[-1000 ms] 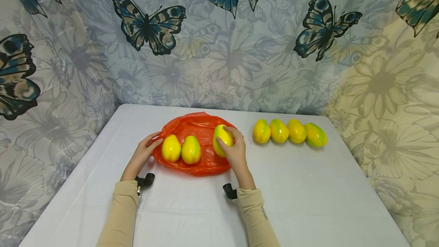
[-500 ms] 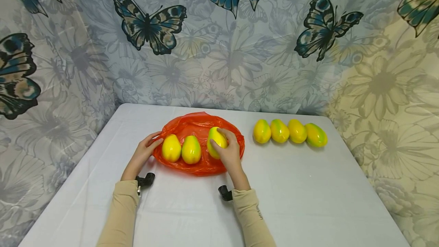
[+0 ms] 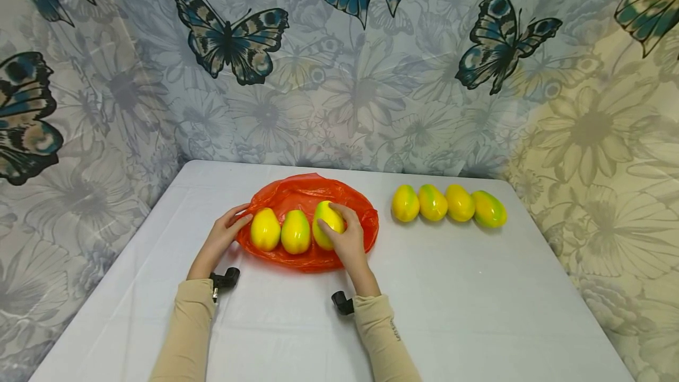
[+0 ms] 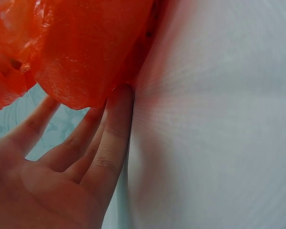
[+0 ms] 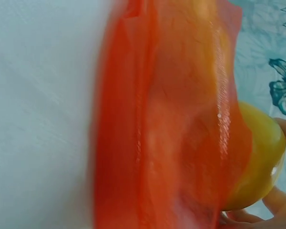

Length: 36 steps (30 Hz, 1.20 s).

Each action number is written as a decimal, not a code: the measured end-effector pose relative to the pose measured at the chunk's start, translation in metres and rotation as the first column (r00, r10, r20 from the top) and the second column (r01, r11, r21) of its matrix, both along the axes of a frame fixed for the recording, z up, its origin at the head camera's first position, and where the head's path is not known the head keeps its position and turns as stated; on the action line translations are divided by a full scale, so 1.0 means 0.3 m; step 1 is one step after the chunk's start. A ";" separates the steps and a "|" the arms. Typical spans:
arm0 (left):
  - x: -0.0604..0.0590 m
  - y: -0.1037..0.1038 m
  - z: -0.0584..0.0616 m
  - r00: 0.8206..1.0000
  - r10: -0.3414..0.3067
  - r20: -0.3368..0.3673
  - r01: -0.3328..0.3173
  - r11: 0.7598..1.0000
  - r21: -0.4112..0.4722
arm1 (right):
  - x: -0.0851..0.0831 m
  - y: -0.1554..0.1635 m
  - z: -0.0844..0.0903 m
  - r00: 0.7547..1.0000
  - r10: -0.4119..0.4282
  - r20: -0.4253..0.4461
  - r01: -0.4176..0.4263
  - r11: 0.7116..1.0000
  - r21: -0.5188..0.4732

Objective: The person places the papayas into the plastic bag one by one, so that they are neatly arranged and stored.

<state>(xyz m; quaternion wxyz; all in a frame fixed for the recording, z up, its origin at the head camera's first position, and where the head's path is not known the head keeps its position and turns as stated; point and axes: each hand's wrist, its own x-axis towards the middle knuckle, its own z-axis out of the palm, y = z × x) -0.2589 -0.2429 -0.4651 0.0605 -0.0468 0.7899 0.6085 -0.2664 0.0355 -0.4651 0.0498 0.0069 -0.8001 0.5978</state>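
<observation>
A red plastic bag (image 3: 305, 261) lies spread open on the white table. Two glossy yellow-green oval fruits (image 3: 295, 232) sit side by side in it. To their right, my right hand (image 3: 347, 237) grips a third such fruit (image 3: 322, 217) between thumb and fingers, upright over the bag. The right wrist view has this fruit (image 5: 264, 155) partly behind the translucent bag wall (image 5: 181, 119). At the bag's left edge, my left hand (image 3: 223, 236) touches it. Its fingers (image 4: 115, 124) extend nearly straight in the left wrist view, their tips hidden by the plastic.
Several more yellow-green fruits (image 3: 432, 202) stand in a row at the table's back right. A patterned butterfly backdrop (image 3: 366, 93) rises behind the white-covered table (image 3: 477, 311). Each wrist wears a black camera mount (image 3: 228, 277).
My right hand has carried its fruit leftward, close to the two in the bag, uncovering the bag's right edge. The left hand stays in place.
</observation>
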 end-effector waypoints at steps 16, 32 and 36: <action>-0.057 -0.045 -0.116 0.999 0.010 -0.037 -0.011 1.000 -0.011 | -0.001 -0.021 -0.035 1.000 -0.014 0.006 0.015 0.999 -0.040; -0.056 -0.044 -0.114 0.999 0.011 -0.032 -0.012 0.999 -0.037 | 0.000 -0.016 -0.073 0.998 0.010 0.059 -0.008 0.999 -0.036; -0.055 -0.044 -0.114 0.999 0.010 -0.036 -0.011 0.999 -0.041 | -0.001 -0.016 -0.077 0.997 0.019 0.077 -0.017 0.999 -0.033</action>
